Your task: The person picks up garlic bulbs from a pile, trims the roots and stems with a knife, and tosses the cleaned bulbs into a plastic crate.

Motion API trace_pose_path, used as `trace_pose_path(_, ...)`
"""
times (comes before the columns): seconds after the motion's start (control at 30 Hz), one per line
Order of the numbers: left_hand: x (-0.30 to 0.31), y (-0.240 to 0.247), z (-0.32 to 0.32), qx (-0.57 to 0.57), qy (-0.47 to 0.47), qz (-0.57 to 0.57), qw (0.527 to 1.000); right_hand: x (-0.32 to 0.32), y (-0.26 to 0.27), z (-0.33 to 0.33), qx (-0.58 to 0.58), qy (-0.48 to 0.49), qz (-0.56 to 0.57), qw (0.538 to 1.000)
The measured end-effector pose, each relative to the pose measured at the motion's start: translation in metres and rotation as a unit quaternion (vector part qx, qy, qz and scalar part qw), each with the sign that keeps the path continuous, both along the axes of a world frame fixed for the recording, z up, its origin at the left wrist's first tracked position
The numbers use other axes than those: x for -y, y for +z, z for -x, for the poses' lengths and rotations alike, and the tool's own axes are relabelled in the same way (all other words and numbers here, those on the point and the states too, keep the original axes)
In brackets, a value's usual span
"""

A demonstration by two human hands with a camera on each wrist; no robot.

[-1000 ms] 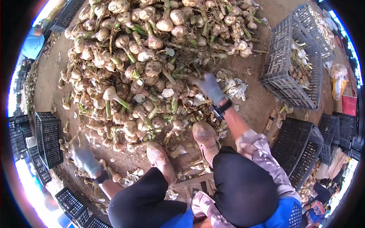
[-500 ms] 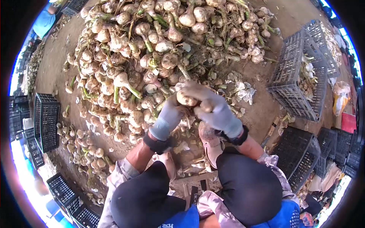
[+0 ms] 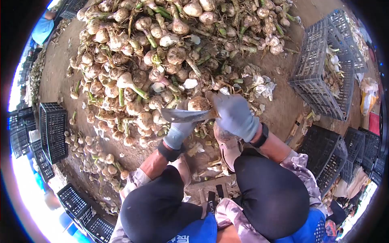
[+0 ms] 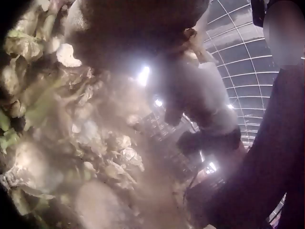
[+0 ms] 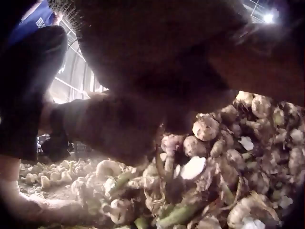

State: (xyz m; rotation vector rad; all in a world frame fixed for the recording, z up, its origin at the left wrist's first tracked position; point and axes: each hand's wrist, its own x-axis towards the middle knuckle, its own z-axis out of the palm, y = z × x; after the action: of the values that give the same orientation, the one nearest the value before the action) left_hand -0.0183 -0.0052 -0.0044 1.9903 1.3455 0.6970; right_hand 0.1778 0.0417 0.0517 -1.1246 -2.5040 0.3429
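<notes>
In the head view, my gloved left hand (image 3: 181, 128) holds a garlic bulb (image 3: 199, 103) above the near edge of a big garlic heap (image 3: 133, 60). My gloved right hand (image 3: 237, 114) grips a knife by its handle. The knife's broad blade (image 3: 184, 116) points left and crosses just in front of the bulb, partly covering the left fingers. Dark, blurred shapes fill much of both wrist views. Bulbs with stalks, such as a pale bulb (image 5: 206, 128), lie below the hands in the right wrist view.
A smaller garlic pile (image 3: 99, 162) lies on the ground at left. Black crates (image 3: 53, 131) line the left side, and a grey crate (image 3: 320, 87) holding garlic stands at right. My shoes (image 3: 226, 148) are close under the hands. Peelings (image 3: 263, 87) litter the soil.
My left hand has come from the small pile at left to the middle and holds a bulb. The right hand has drawn back from the heap; the knife blade now shows beside the bulb.
</notes>
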Motion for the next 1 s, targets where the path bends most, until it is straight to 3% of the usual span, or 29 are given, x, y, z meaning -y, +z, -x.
trace_pose_path(0.03,-0.001,-0.003,0.001,0.0,-0.001,0.002,1.0,-0.002,-0.008,-0.004,-0.02,0.001,0.009,1.0)
trace_pose_path(0.1,-0.003,-0.006,0.002,-0.129,-0.013,0.017,0.991,-0.002,-0.02,-0.008,-0.042,-0.002,0.026,0.999)
trace_pose_path(0.17,-0.002,-0.007,0.003,-0.132,-0.047,0.023,0.99,-0.006,-0.029,-0.011,-0.104,0.002,0.029,0.994)
trace_pose_path(0.23,-0.006,-0.005,-0.006,-0.091,-0.017,-0.051,0.994,-0.004,-0.046,-0.014,-0.147,0.007,0.033,0.989)
trace_pose_path(0.27,-0.004,0.002,-0.014,0.064,0.039,-0.002,0.997,-0.002,-0.052,-0.015,-0.159,0.001,0.033,0.987)
trace_pose_path(0.37,-0.003,0.008,-0.025,0.144,0.069,0.087,0.983,0.007,-0.06,-0.023,-0.172,-0.01,0.06,0.983)
trace_pose_path(0.5,-0.004,0.007,-0.022,0.133,0.017,0.05,0.99,0.001,-0.064,-0.025,-0.196,0.008,0.025,0.98)
trace_pose_path(0.57,-0.002,0.011,-0.018,0.099,0.012,0.107,0.989,0.001,-0.056,-0.027,-0.195,0.013,0.028,0.98)
trace_pose_path(0.6,-0.004,0.016,-0.019,0.099,0.012,0.108,0.989,0.003,-0.043,-0.026,-0.143,0.01,0.004,0.99)
trace_pose_path(0.7,-0.012,0.034,-0.022,0.285,-0.026,0.343,0.895,-0.005,-0.01,-0.022,-0.075,0.053,-0.041,0.995)
trace_pose_path(0.77,-0.005,0.018,-0.021,0.466,0.03,0.368,0.804,-0.005,-0.008,-0.019,-0.015,0.043,-0.128,0.991)
trace_pose_path(0.8,-0.004,0.008,-0.011,0.291,-0.011,0.262,0.92,-0.011,-0.01,-0.022,-0.121,0.076,-0.081,0.986)
trace_pose_path(0.83,-0.006,-0.001,0.0,0.1,-0.055,0.139,0.984,-0.014,-0.025,-0.031,-0.119,0.037,-0.059,0.99)
trace_pose_path(0.87,-0.014,0.019,-0.003,0.378,0.076,0.427,0.818,-0.017,-0.049,-0.045,-0.116,-0.002,-0.042,0.992)
trace_pose_path(0.9,-0.01,0.055,-0.015,0.281,0.027,0.177,0.943,-0.021,-0.071,-0.074,0.012,-0.088,0.04,0.995)
trace_pose_path(0.93,-0.012,0.051,-0.012,0.323,0.068,0.27,0.904,-0.022,-0.095,-0.1,0.137,-0.173,0.122,0.968)
trace_pose_path(0.97,-0.014,0.043,-0.009,0.361,0.109,0.362,0.853,-0.019,-0.091,-0.098,0.137,-0.174,0.123,0.968)
trace_pose_path(1.0,-0.02,0.032,-0.008,0.242,0.05,0.284,0.926,-0.014,-0.076,-0.098,0.097,-0.216,0.17,0.957)
